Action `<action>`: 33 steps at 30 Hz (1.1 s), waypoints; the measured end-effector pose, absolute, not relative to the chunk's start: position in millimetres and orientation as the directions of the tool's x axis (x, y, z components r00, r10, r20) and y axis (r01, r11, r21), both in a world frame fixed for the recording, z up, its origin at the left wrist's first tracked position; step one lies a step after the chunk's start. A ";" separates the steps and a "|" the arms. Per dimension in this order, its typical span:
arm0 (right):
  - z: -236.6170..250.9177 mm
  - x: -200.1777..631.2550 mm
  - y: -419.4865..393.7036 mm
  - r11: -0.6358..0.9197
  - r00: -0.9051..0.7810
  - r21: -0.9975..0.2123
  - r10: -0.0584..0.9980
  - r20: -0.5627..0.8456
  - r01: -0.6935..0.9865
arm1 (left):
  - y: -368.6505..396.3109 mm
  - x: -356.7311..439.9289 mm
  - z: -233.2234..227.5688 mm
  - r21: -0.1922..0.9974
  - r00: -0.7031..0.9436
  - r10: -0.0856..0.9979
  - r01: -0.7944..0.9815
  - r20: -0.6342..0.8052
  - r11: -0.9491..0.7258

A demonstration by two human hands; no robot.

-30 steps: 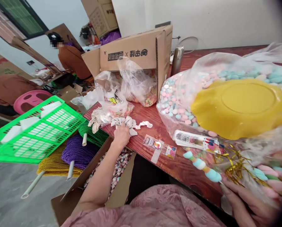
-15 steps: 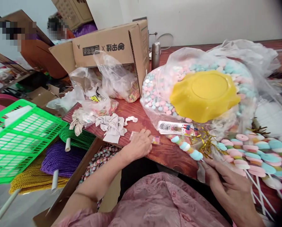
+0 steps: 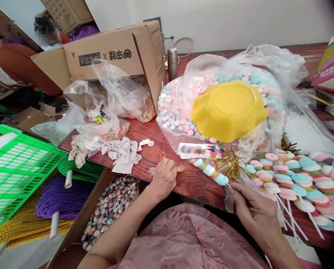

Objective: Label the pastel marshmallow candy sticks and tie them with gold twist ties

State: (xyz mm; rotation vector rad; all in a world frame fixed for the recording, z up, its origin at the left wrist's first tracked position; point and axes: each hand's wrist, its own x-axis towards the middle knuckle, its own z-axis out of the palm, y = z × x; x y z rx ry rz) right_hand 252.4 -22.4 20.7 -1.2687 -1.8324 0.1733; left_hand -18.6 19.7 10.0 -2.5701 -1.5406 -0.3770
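My left hand lies on the red-brown table, fingers curled over small clear sticker packets. My right hand pinches the stick end of a pastel marshmallow skewer lying on the table. A printed card packet and gold twist ties lie just beyond it. A pile of finished skewers spreads to the right.
A yellow wavy-edged plate rests upside down on a big clear bag of pastel candies. Grey fabric bows, a cardboard box, a green crate, cord spools and a box of wrapped candies are left. Other people sit at far left.
My left hand left the grey bows and moved right to the sticker packets near the table edge. My right hand stays at the skewer's stick. The view swung right.
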 end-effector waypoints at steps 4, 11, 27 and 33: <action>14.0 255.9 -24.2 0.435 -0.083 -0.560 0.835 0.544 0.705 | 15.1 -23.9 5.0 0.082 0.467 0.812 0.848 0.351 -0.524; 10.8 248.5 -27.3 0.498 -0.151 -0.536 0.813 0.562 0.682 | -12.4 -23.9 13.1 0.177 0.358 0.910 0.901 0.211 -0.396; 32.4 245.2 -2.1 0.558 -0.347 -0.464 0.814 0.465 0.688 | 4.9 -37.3 0.5 0.507 0.247 0.908 0.765 0.340 -0.398; 29.5 250.2 2.0 0.578 -0.375 -0.459 0.804 0.462 0.675 | 1.9 -35.1 -0.4 0.482 0.242 0.894 0.773 0.376 -0.412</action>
